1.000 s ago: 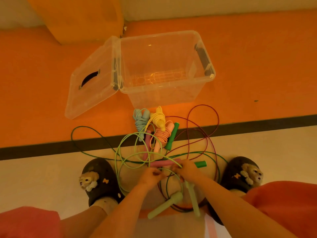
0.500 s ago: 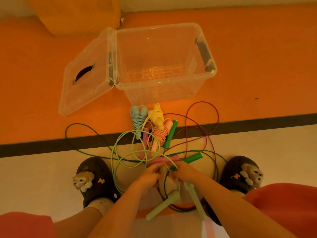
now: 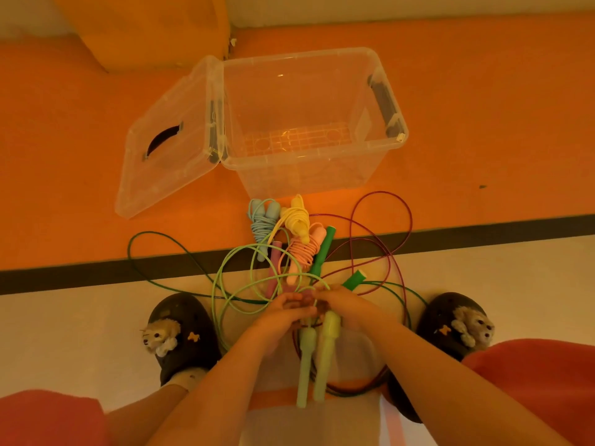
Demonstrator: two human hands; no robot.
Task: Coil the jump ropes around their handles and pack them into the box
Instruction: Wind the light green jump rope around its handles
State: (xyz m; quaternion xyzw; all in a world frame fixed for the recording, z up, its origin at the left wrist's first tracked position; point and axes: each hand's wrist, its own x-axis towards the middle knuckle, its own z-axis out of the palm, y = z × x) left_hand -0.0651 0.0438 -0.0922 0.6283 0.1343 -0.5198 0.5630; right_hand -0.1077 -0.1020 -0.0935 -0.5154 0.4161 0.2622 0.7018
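Note:
My left hand point(image 3: 283, 312) and my right hand point(image 3: 341, 304) meet low in the middle and grip the tops of two light green handles point(image 3: 317, 352), which hang side by side toward me. Their light green rope point(image 3: 238, 278) loops loosely on the floor to the left. Beyond my hands lie three coiled ropes: blue point(image 3: 262, 220), yellow point(image 3: 296, 220) and pink point(image 3: 304, 249). A dark green rope point(image 3: 154, 239) with green handles point(image 3: 323, 252) and a maroon rope point(image 3: 383, 220) sprawl uncoiled. The clear box point(image 3: 309, 162) stands open and empty behind them.
The box's clear lid point(image 3: 167, 162) hangs open to its left on the orange floor. A dark stripe point(image 3: 483, 235) crosses the floor. My two dark slippers with plush animals point(image 3: 180, 333) point(image 3: 457, 329) flank the ropes. An orange block point(image 3: 148, 30) stands at the back.
The two light green handles, spread apart before, now lie together and parallel in both hands. My hands have drawn closer together. The view has shifted a little.

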